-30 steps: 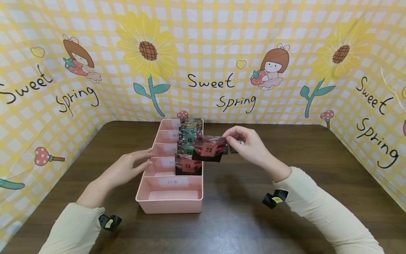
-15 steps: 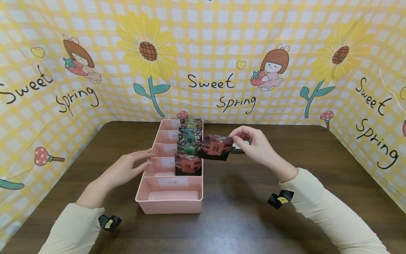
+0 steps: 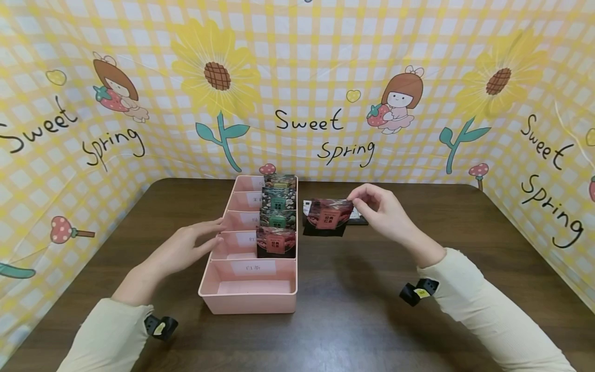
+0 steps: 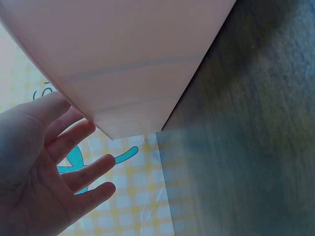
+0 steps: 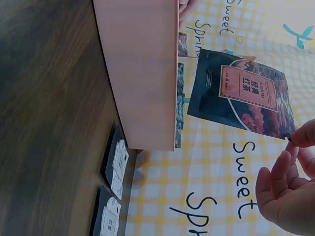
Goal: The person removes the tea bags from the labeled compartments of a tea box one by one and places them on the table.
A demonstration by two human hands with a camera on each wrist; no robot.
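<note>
My right hand pinches a black tea sachet with a red label by its top corner. The sachet hangs in the air just right of a long pink divided box; the right wrist view shows "BLACK TEA" on its label. At the box's left rim rests my left hand, its fingers spread and relaxed, thumb and fingertips at the edge. Inside stand a red-labelled sachet, a green-labelled sachet and others behind, each in its own compartment. The pink floor of the front compartment shows.
Black sachets with white labels lie on the brown wooden table right of the box, partly hidden behind the held one in the head view. White paper labels mark the compartments. A yellow checked cloth hangs around the table.
My right hand has moved to the right, carrying the tea sachet from over the box's right rim to beside it. The left hand and the box have stayed in place.
</note>
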